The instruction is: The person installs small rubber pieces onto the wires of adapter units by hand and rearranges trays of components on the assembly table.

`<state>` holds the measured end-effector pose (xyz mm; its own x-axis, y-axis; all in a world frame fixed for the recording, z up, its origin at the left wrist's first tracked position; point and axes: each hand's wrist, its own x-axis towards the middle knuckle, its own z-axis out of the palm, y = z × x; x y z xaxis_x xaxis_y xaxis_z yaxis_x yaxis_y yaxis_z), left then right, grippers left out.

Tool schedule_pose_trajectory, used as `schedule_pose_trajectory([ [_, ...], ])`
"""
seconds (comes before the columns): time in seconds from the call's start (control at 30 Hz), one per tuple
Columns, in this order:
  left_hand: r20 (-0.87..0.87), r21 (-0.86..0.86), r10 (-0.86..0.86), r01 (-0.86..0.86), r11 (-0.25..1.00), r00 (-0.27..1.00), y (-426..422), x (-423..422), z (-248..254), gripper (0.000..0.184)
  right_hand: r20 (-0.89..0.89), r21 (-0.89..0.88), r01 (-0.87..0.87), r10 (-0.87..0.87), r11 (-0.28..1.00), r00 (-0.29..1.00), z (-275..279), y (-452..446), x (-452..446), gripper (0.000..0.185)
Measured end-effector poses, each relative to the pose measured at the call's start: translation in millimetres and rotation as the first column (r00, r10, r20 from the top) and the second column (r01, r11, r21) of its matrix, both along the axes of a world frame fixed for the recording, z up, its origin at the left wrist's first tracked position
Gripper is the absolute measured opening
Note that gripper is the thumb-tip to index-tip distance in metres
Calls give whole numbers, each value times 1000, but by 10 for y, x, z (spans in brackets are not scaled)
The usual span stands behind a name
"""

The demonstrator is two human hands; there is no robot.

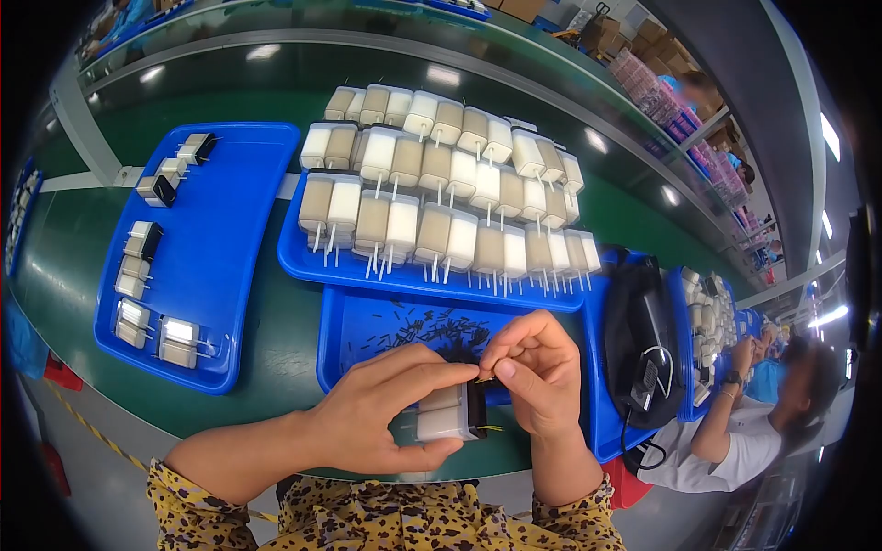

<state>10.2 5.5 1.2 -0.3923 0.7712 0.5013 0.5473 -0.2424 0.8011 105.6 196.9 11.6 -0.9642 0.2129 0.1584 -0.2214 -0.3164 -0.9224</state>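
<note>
Print on the black item [643, 308] right of the blue parts tray [336, 321] is too small to read. At that tray's near edge, the left hand [381, 395] clasps a two-tone block [441, 422] — thumb on its near side. The right hand [542, 381] bends in at the block's black end [476, 410], thumb and forefinger pinched — on what, I cannot tell.

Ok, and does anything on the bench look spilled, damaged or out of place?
Nothing stands out as spilled or damaged, including the block in the left hand, though part of it is hidden. The black pieces are scattered messily, but the ones I can see lie inside their blue tray.
</note>
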Motion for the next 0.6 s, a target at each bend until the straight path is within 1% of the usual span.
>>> schedule_pose_trajectory([
  [0.07, 2, 3, -1, 1, 1000, 1000, -1, -1, -4, 62, 1, 8, 3, -3, 1000, 1000, -4, -12, 2, 21],
  [0.13, -3, 10, 2, -2, 1000, 1000, 5, -6, -13, 62, -48, 64, 66, -63, 996, 997, -6, -46, -1, 22],
  [0.17, -8, 17, 6, -6, 1000, 1000, 6, -9, -18, 61, -48, 63, 66, -63, 996, 997, 0, -41, 3, 22],
  [0.2, -7, 16, 7, -7, 1000, 1000, 5, -14, -21, 61, -135, 344, 136, -94, 929, 986, 10, -26, 4, 23],
  [0.23, -27, 18, 26, -25, 1000, 999, 4, -21, -23, 62, -227, 588, 216, -98, 780, 969, 22, -13, 2, 24],
  [0.27, -47, 19, 45, -44, 999, 998, 1, -29, -24, 62, -226, 586, 215, -97, 781, 969, 39, -12, -7, 24],
  [0.33, -73, 28, 63, -61, 998, 995, 10, -42, -22, 62, -228, 665, 232, -103, 710, 968, 91, -20, -25, 26],
  [0.37, -100, 41, 79, -75, 996, 992, 13, -51, -18, 62, -183, 639, 217, -128, 738, 975, 116, -17, -20, 27],
  [0.4, -100, 39, 78, -75, 996, 992, 12, -59, -15, 62, -183, 637, 217, -129, 739, 975, 109, 5, -20, 27],
  [0.47, -172, 34, 99, -94, 995, 980, 10, -68, -10, 62, -204, 621, 202, -93, 757, 975, 83, 48, -26, 24],
  [0.5, -170, 32, 98, -94, 995, 981, 12, -69, -12, 62, -230, 667, 228, -95, 709, 969, 103, 42, -40, 20],
  [0.53, -179, 36, 102, -98, 995, 979, 15, -67, -17, 62, -228, 666, 226, -95, 711, 969, 119, 34, -39, 20],
  [0.6, -186, 37, 107, -102, 994, 977, 17, -65, -21, 61, -276, 777, 283, -100, 562, 956, 136, 22, -41, 19],
])
